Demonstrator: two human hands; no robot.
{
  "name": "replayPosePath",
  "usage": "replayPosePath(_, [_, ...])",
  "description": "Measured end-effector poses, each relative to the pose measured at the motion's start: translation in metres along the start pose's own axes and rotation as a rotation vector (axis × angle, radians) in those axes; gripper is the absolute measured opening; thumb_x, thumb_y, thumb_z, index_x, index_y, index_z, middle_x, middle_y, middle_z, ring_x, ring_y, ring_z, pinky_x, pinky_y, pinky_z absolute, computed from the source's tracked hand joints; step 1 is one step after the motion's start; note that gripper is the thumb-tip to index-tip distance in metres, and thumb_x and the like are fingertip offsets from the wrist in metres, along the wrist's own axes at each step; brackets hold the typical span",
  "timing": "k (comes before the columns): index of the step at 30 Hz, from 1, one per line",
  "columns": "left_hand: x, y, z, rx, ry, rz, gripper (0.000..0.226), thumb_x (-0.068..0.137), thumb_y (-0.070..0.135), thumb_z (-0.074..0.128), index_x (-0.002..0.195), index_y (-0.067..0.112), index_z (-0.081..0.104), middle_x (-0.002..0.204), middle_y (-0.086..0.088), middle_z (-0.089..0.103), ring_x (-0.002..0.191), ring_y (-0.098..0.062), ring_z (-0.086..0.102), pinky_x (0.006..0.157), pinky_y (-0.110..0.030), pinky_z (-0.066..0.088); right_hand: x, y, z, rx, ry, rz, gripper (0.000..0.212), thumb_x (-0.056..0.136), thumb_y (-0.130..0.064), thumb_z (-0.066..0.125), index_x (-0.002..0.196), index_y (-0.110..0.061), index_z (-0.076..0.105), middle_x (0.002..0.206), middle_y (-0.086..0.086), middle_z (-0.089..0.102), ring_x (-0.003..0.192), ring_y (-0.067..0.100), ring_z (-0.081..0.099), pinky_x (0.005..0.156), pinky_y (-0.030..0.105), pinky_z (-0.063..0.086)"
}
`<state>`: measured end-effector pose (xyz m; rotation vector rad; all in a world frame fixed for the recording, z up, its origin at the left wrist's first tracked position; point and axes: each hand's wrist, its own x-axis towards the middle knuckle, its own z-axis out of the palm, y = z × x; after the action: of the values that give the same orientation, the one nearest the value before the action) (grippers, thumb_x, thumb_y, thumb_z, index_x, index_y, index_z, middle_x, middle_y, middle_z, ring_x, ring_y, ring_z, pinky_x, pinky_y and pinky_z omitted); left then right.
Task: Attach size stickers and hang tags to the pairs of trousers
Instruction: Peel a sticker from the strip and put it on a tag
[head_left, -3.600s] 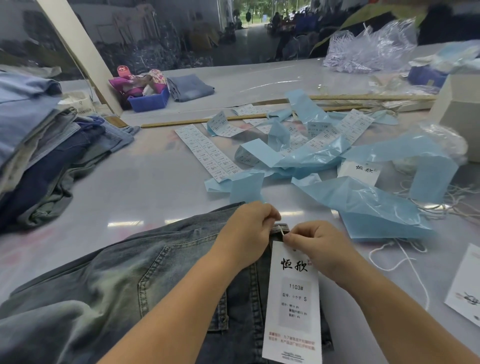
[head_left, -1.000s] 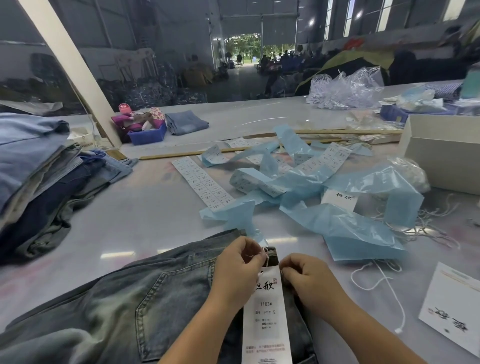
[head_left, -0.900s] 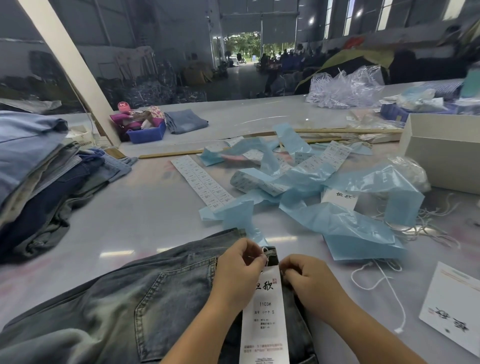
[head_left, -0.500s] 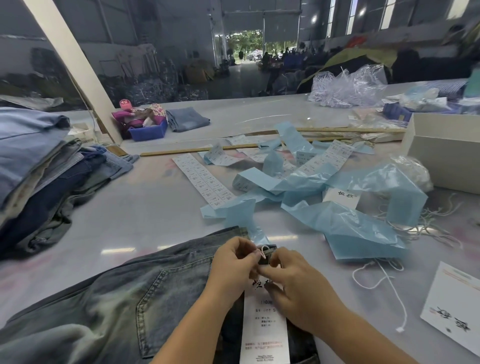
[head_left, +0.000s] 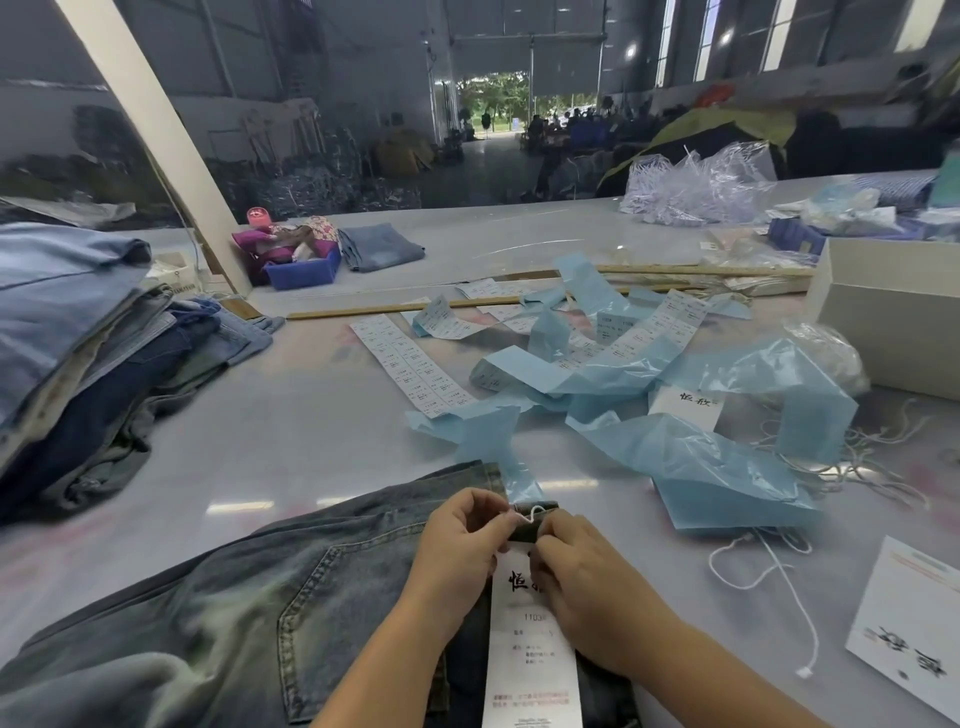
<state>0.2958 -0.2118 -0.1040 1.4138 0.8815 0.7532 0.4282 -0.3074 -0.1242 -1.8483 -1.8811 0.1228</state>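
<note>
The long white paper hang tag (head_left: 530, 644) lies on the faded blue denim trousers (head_left: 218, 623) at the table's near edge. Its white string (head_left: 527, 515) now loops through the belt loop: the right hand (head_left: 582, 577) has closed in beside the left hand (head_left: 462, 540), both pinching the string, so tying seems nearly done.

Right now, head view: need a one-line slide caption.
Both hands, left and right, pinch a white string at the belt loop of washed jeans, tying on a white hang tag.
</note>
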Motion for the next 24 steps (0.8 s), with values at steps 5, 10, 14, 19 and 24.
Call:
replayPosePath(5, [-0.003, -0.001, 0.004, -0.058, 0.024, 0.023, 0.003, 0.089, 0.010, 0.070, 0.086, 0.011, 0.069, 0.069, 0.002, 0.067, 0.058, -0.006, 0.057, 0.049, -0.018, 0.043, -0.003, -0.008, -0.004, 0.336, 0.162, 0.143, 0.011, 0.094, -0.019, 0.047, 0.086, -0.026, 0.049, 0.088, -0.011, 0.054, 0.083, 0.004, 0.051, 0.075, 0.022, 0.043])
replayPosePath(10, [-0.009, 0.004, 0.009, -0.095, 0.008, 0.085, 0.008, 0.087, 0.016, 0.074, 0.085, 0.010, 0.069, 0.069, 0.000, 0.066, 0.056, -0.007, 0.052, 0.048, -0.020, 0.043, 0.001, -0.009, -0.009, 0.593, 0.350, 0.340, 0.021, 0.094, -0.003, 0.055, 0.080, -0.018, 0.055, 0.071, -0.009, 0.064, 0.061, 0.011, 0.058, 0.059, 0.029, 0.050])
replayPosePath(14, [-0.008, 0.009, 0.012, -0.097, 0.030, 0.134, 0.003, 0.090, 0.013, 0.069, 0.089, 0.012, 0.067, 0.071, 0.003, 0.068, 0.056, -0.006, 0.054, 0.052, -0.019, 0.043, 0.009, -0.011, -0.016, 0.790, 0.407, 0.454, 0.018, 0.092, -0.001, 0.059, 0.090, -0.019, 0.059, 0.072, -0.001, 0.068, 0.056, 0.011, 0.061, 0.056, 0.024, 0.050])
replayPosePath(19, [-0.012, 0.006, 0.015, 0.013, 0.044, 0.188, 0.011, 0.095, 0.015, 0.063, 0.088, 0.021, 0.069, 0.070, 0.010, 0.066, 0.058, 0.001, 0.053, 0.057, -0.017, 0.044, 0.013, -0.013, -0.020, 0.799, 0.308, 0.523, 0.025, 0.090, -0.001, 0.063, 0.099, -0.023, 0.070, 0.074, -0.001, 0.072, 0.055, 0.013, 0.064, 0.058, 0.023, 0.052])
replayPosePath(24, [-0.014, 0.005, 0.021, 0.161, 0.056, 0.231, 0.018, 0.097, 0.012, 0.058, 0.097, 0.026, 0.070, 0.090, 0.009, 0.070, 0.080, 0.000, 0.062, 0.073, -0.016, 0.048, 0.013, -0.015, -0.027, 0.892, 0.308, 0.562, 0.022, 0.087, 0.003, 0.064, 0.082, -0.017, 0.073, 0.072, 0.003, 0.072, 0.051, 0.015, 0.061, 0.052, 0.022, 0.050])
